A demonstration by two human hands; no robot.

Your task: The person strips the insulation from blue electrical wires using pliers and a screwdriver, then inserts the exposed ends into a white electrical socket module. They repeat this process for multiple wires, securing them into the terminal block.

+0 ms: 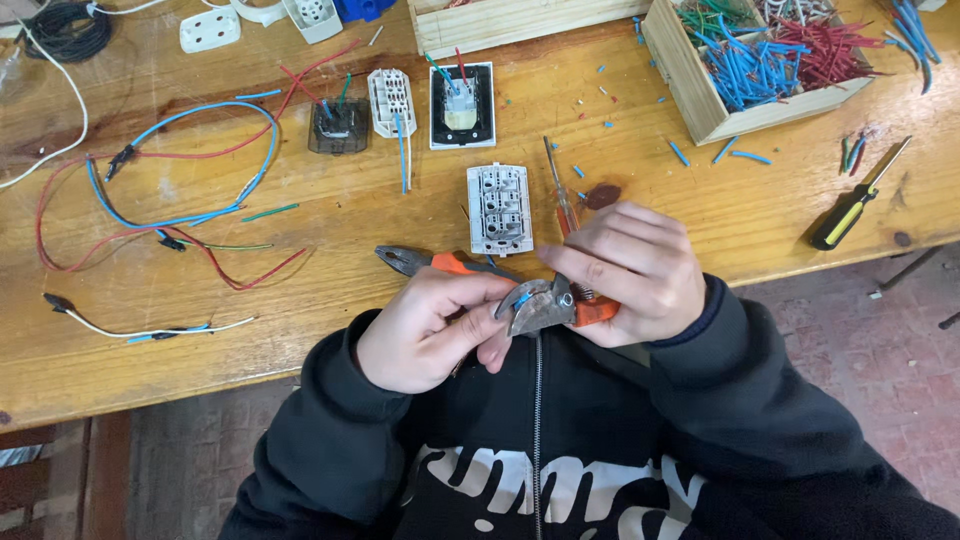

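Pliers (540, 305) with orange handles sit clamped in the right hand (635, 272), jaws biting a short blue wire (522, 298) that the left hand (425, 325) pinches at nine o'clock, steadying it. A white switch module (499, 208) lies at twelve o'clock.

A worn, scratched yellow-brown wooden workbench (760, 215) fills the upper view under even light. Below its front edge lies a floor of reddish-brown brick pavers (880, 350).
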